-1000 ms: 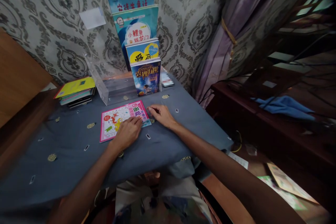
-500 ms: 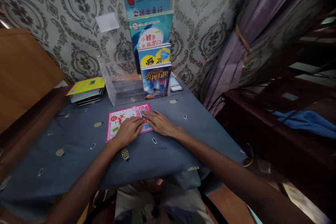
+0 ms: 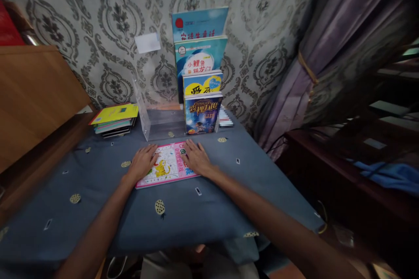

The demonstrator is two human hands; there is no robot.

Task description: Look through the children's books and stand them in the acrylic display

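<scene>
A pink-bordered children's book (image 3: 166, 166) lies flat on the cloth-covered table, with a yellow tiger drawing on its cover. My left hand (image 3: 142, 162) rests over its left edge, fingers stretched out on the cover. On the right part of the cover lies my right hand (image 3: 196, 157), its fingers spread and flat. Both hands hide parts of the cover. Just behind the book is a clear acrylic stand (image 3: 163, 128). At the stand's right side, several upright books rise in steps, with a dark blue book (image 3: 202, 115) in front.
A stack of books with a yellow one (image 3: 114, 114) on top sits at the back left. Grey-blue cloth with pineapple prints covers the table (image 3: 98, 209). A wooden panel (image 3: 36, 96) is on the left. At the right are a purple curtain (image 3: 284, 91) and a dark cabinet (image 3: 314, 170).
My left hand has moved left from the book's middle to its left edge, uncovering the tiger drawing. My right hand stays on the right part. The camera view has shifted.
</scene>
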